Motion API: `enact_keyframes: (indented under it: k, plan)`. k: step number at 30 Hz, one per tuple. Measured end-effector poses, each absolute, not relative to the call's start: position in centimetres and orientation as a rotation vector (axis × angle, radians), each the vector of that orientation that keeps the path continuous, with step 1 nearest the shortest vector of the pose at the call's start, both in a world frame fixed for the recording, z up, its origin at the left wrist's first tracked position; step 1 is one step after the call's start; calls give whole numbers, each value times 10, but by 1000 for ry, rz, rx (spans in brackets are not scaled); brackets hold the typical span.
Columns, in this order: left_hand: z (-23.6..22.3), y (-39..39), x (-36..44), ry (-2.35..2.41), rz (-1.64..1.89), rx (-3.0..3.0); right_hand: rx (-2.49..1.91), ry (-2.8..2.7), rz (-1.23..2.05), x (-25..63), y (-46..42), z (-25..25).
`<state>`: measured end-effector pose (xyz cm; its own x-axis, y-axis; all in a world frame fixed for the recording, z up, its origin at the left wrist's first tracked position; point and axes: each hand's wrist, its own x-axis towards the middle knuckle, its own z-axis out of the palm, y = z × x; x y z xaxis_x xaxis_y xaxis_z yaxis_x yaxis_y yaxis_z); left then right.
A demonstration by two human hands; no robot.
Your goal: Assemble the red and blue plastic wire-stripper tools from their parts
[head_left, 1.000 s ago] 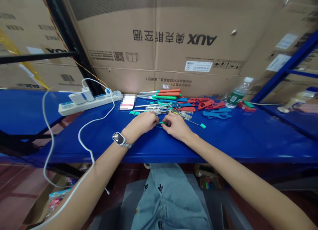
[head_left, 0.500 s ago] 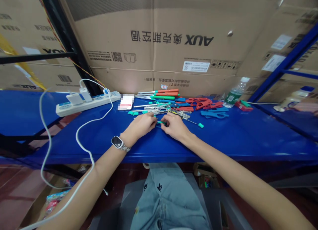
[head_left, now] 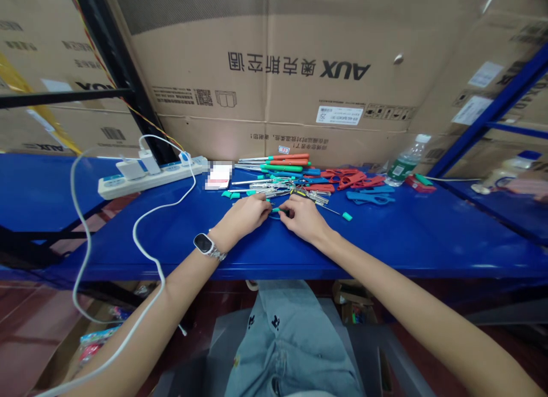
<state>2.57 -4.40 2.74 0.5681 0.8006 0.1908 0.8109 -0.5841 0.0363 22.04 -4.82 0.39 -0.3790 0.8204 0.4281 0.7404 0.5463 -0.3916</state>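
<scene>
Close together over the blue table, my left hand [head_left: 248, 215] and my right hand [head_left: 307, 219] are both closed in a pinch. A small green piece [head_left: 275, 210] bridges the gap between my fingertips, its ends covered by the fingers. Just beyond my hands lies a pile of screwdrivers with thin metal shafts; an orange-handled screwdriver [head_left: 291, 157] and a green-handled screwdriver [head_left: 285, 168] are at its back. Small green caps [head_left: 231, 195] lie left of my left hand. A thin metal rod ending in a green cap [head_left: 347, 216] rests right of my right hand.
Red plastic clips [head_left: 349, 179] and blue plastic clips [head_left: 370, 196] are heaped to the right, near a clear bottle [head_left: 405, 161]. A white power strip [head_left: 152, 179] stands at the left, its white cable [head_left: 141, 220] trailing over the table edge. A large cardboard box [head_left: 295, 94] stands behind.
My right fingers have shifted slightly right, showing a little more of the green piece. My left hand keeps its place, and the view has moved slightly.
</scene>
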Motion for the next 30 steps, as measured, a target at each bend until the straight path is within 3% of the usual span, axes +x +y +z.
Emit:
enact_keyframes:
  k: [8,30]
  plan:
    - [27,-45,26,-1384,-269,-2705,-1327,-2350,18,220,-52,10]
    - [27,-47,26,-1424,-338,-2719,-1339,-2332,62,217,-52,13]
